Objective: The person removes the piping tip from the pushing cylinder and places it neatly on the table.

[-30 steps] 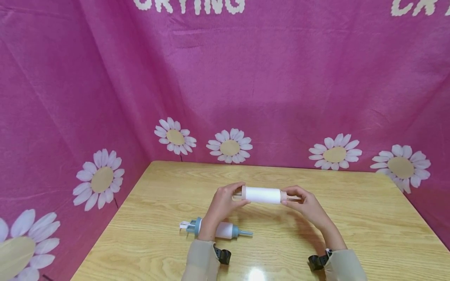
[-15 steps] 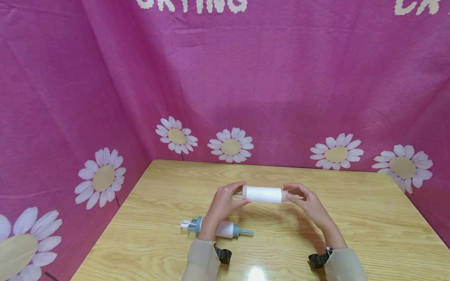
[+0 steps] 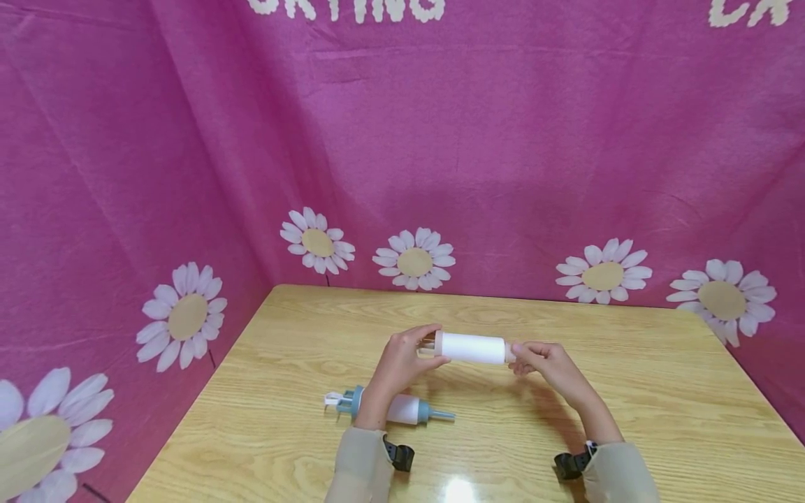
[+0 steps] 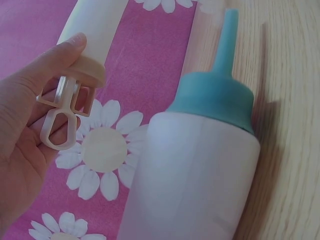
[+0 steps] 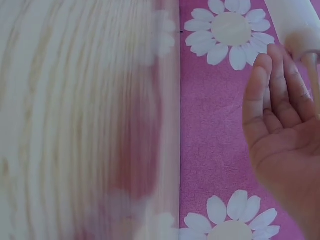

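- Head view: left hand (image 3: 397,358), thumb and fingers pinching the pale collar (image 3: 438,345) at the plunger end of a beige-ended syringe (image 3: 473,348); white barrel, held crosswise between both hands, raised above the bench (image 3: 629,377).
- Head view: right hand (image 3: 548,367), thumb and fingers pinching the pale cap (image 3: 510,352) at the nozzle end of the same syringe.
- Head view: teal-ended syringe (image 3: 404,410), lying on the bench beneath the left wrist; handle projecting left of that wrist, nozzle projecting right of it.
- Head view: black wrist camera (image 3: 402,458) behind the left hand, at the cuff of a beige sleeve (image 3: 360,464); the right wrist matching.
- Head view: magenta cloth (image 3: 478,154), beyond both hands; printed with white daisies (image 3: 415,262).
- Left wrist view: left thumb laid along the collar and barrel; looped plunger handle (image 4: 66,97) with side brackets, in front of the fingers.
- Left wrist view: teal-ended syringe to the right of the left hand, apart from it; white barrel, teal cap, tapering nozzle.
- Right wrist view: right fingers close together, nearly straight, tips at the cap; thumb out of frame. Slim pale nozzle (image 5: 311,75) beside the fingers.
- Right wrist view: bench left of the hand, blurred; daisy-printed cloth behind.
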Available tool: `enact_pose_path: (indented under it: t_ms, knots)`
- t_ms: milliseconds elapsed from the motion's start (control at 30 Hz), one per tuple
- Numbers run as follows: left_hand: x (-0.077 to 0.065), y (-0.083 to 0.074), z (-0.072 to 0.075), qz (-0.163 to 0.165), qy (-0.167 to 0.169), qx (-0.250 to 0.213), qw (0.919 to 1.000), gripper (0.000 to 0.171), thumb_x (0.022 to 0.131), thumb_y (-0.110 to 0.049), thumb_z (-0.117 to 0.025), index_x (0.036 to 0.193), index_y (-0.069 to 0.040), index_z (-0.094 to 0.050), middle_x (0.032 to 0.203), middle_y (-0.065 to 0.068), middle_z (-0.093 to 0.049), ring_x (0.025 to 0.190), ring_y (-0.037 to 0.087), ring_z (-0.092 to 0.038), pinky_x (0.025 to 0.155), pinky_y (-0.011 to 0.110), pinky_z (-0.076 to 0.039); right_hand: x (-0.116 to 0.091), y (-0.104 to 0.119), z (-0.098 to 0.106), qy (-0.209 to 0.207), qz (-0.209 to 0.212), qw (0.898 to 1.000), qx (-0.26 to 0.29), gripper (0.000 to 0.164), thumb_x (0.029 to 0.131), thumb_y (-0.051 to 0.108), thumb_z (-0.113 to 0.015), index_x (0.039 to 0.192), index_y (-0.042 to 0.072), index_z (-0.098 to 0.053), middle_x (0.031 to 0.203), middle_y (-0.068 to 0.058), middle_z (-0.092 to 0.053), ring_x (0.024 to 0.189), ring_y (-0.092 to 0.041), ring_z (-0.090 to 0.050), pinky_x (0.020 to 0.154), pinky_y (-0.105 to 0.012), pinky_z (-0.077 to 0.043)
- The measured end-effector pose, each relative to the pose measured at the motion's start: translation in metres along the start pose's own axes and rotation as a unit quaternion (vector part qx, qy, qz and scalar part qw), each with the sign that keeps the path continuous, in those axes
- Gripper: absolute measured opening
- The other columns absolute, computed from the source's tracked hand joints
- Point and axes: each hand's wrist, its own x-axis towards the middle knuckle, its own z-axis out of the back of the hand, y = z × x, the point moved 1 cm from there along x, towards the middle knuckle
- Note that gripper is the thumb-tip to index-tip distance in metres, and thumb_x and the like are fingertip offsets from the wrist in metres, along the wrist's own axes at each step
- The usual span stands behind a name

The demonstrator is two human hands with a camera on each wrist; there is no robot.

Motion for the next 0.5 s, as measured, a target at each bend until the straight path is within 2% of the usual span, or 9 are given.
enact_pose_path:
  t_ms: [200,333,500]
  knots:
    - [0.0007,0.0019,0.0002,0.001,-0.005,0.002,1.0000,0.055,0.080,-0.028,-0.081,0.130,-0.013,-0.063,0.120,0.006,-0.072,0.103,0.018,-0.070,0.088,0.032,-0.059,-0.0028,0.0011,0.0004,0.004,0.025,1.000,-0.006,0.037,0.095,0.024,-0.064,0.122,-0.002,-0.059,0.104,0.013,-0.066,0.095,0.000,-0.065,0.087,-0.029,-0.056]
    - [0.0005,0.0028,0.0002,0.002,-0.005,-0.004,1.0000,0.055,0.081,-0.029,-0.080,0.130,-0.013,-0.063,0.120,0.006,-0.071,0.103,0.018,-0.070,0.088,0.033,-0.059,-0.0034,0.0008,-0.0020,-0.006,0.049,0.999,0.008,0.042,0.092,0.020,-0.068,0.126,-0.002,-0.057,0.106,0.020,-0.065,0.098,0.002,-0.065,0.083,-0.020,-0.056]
    - [-0.0006,0.0023,0.0007,0.003,-0.009,-0.009,0.9999,0.055,0.081,-0.028,-0.080,0.131,-0.014,-0.062,0.121,0.006,-0.071,0.104,0.018,-0.069,0.088,0.034,-0.058,-0.0043,0.0007,-0.0045,-0.024,0.079,0.997,0.012,0.044,0.090,0.015,-0.071,0.126,-0.004,-0.056,0.104,0.024,-0.064,0.095,0.003,-0.066,0.080,-0.019,-0.057]
